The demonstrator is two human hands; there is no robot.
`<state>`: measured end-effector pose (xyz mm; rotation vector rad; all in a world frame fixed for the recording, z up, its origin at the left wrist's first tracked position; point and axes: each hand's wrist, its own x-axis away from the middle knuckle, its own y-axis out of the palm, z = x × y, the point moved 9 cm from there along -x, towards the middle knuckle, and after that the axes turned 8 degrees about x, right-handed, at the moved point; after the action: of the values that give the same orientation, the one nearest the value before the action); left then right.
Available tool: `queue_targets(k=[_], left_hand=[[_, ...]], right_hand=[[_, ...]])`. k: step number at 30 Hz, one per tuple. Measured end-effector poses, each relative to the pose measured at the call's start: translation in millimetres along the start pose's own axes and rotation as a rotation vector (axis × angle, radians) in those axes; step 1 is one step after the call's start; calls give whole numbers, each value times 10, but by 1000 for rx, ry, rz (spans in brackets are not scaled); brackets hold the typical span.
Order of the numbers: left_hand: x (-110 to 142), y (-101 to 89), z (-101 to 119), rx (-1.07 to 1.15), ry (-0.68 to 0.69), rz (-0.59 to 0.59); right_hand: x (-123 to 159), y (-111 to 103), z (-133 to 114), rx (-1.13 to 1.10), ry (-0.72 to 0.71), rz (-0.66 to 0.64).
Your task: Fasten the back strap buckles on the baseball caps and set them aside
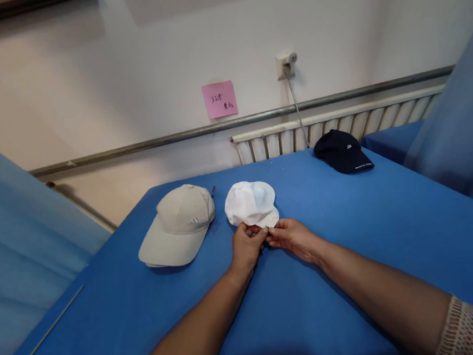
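Between my hands is a small white cap-like piece (249, 201), soft and rounded, with a wavy outline and a pale bluish patch; its exact kind is unclear. My left hand (247, 247) pinches its near edge between thumb and fingers. Close beside it, my right hand (290, 238) is closed on the same edge, with the two thumbs almost meeting. A little dark detail shows where the fingertips come together, too small to name. To the left lies a beige baseball cap (184, 216), its brim toward me.
A navy cap (338, 148) rests at the back right of the blue-covered table (337, 318). A thin rod (56, 321) lies at the left edge. Behind are a metal rail (174, 139), a radiator (275, 143) and a plugged-in cord (296, 102). Blue curtains (16, 238) flank both sides.
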<state>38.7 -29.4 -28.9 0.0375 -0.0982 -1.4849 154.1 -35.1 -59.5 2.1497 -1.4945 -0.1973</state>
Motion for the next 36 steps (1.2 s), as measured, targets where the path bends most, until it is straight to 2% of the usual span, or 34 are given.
queue_targets(k=[8, 17, 24, 30, 36], left_hand=[[0, 13, 19, -28, 34, -19], [18, 68, 61, -111, 82, -32], [-12, 65, 11, -163, 90, -57], [-25, 40, -9, -111, 66, -38], [-24, 37, -36, -80, 26, -32]], right_hand=[[35, 8, -18, -37, 81, 21], [5, -61, 30, -35, 148, 116], [1, -79, 28, -29, 136, 151], [21, -28, -13, -63, 100, 78], [18, -51, -1, -43, 101, 111]])
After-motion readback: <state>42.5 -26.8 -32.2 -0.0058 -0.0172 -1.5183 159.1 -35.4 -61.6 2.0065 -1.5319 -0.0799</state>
